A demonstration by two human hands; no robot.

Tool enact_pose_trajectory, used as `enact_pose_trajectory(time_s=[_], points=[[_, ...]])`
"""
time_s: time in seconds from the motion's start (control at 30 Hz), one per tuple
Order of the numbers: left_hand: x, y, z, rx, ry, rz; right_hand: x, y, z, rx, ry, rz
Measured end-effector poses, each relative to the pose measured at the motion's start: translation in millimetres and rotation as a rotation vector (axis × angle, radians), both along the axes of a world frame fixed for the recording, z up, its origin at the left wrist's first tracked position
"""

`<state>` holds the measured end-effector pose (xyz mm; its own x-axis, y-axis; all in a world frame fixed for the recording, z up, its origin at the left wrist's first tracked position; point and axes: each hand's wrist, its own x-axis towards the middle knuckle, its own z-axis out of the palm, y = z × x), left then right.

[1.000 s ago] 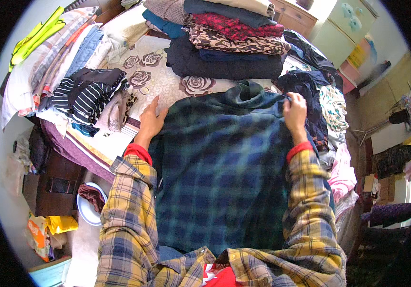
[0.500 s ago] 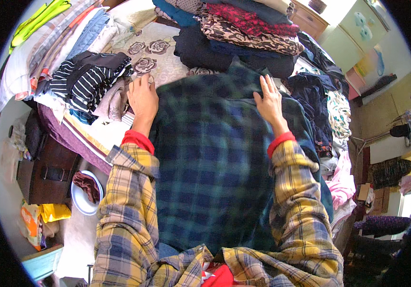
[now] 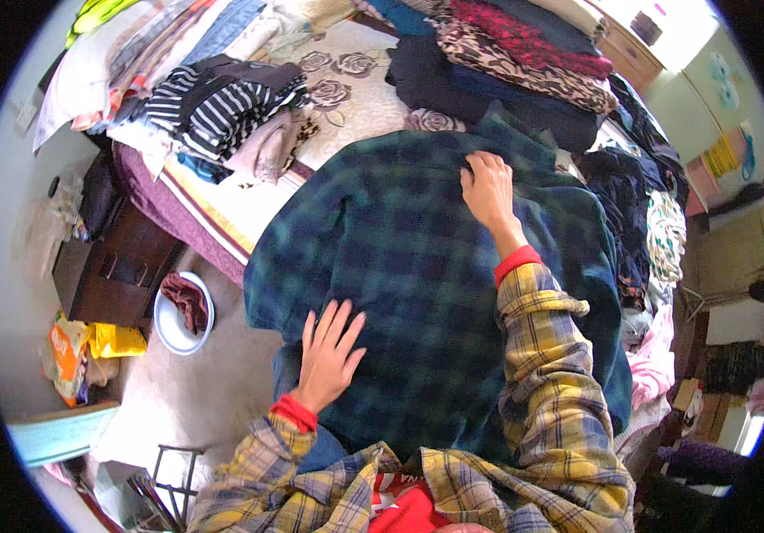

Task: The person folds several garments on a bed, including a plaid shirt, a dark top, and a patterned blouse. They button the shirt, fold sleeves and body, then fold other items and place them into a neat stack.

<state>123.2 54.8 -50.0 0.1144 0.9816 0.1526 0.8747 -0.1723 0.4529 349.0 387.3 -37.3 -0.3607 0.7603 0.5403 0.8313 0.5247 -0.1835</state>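
Lying palm down with fingers straight and moderately fanned, the left hand (image 3: 329, 362) rests on the lower left part of a green-and-navy plaid shirt (image 3: 426, 284), flat against the cloth. The right hand (image 3: 490, 194) reaches farther up, close below the collar (image 3: 524, 140); its fingers sit narrowly together, slightly bent, fingertips on the fabric, and whether they pinch any cloth cannot be told. The shirt is spread out wide, collar end pointing away, with a rose-patterned bed cover (image 3: 360, 99) showing just beyond it. Folded garments (image 3: 524, 58) are stacked just past the collar, a striped black-and-white garment (image 3: 222, 102) lies to the left, and dark navy clothing (image 3: 617, 204) lies beside the shirt on the right
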Motion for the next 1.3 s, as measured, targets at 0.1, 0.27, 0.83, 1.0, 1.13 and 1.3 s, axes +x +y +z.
enact_pose_trajectory(time_s=[0.1, 0.27, 0.83, 1.0, 1.13, 1.3], points=[[1.1, -58.3, -10.8, 0.005, -0.203, 0.315, -46.9, 16.5, 9.3, -0.296, 0.322, 0.179], [-9.4, -103.3, -34.0, -0.266, -0.603, 0.602, -124.0, 32.5, 14.6, -0.415, 0.306, 0.326], [-27.0, -123.3, -35.8, -0.255, -0.690, 0.635, -224.8, -30.6, 26.7, -0.169, -0.058, 0.824], [4.7, -137.2, 0.0, -0.073, -0.584, 0.514, -188.1, -46.3, 74.6, 0.105, 0.094, 0.771], [31.7, -139.6, 14.0, 0.038, -0.369, 0.205, -148.7, -47.2, 106.1, -0.120, 0.433, 0.651], [72.9, -132.9, 13.6, 0.019, -0.147, -0.016, -43.4, -37.3, 120.2, -0.400, 0.792, 0.527]])
